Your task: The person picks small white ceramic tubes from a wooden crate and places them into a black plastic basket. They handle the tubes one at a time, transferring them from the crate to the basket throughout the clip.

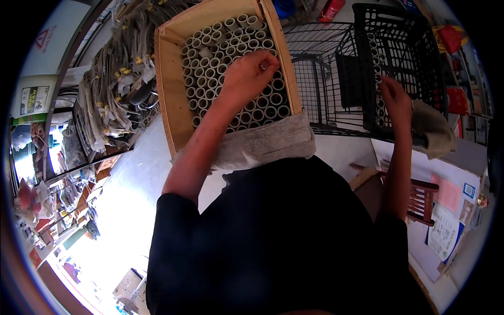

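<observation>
A wooden box [165, 78] in front of me holds many short, pale plastic tube pieces [210, 73], most of them standing on end in rows. My left hand [252, 73] is over the right part of these tubes, thumb and index finger curled close together; whether something small is between them cannot be told. My right hand [393, 94] is at the left side of a black plastic crate [405, 51], its fingertips at a column of similar tubes [380, 108] inside. Its grip is partly hidden. Grey ribbed cloth [267, 138] covers the box's near edge.
A black wire shopping cart [315, 78] stands between box and crate. Brownish cloth [431, 128] hangs at the crate's near corner. Bundled hoses or cables [118, 78] hang at the left. A wooden chair [421, 199] is at the lower right, and a fire extinguisher [331, 11] is beyond the cart.
</observation>
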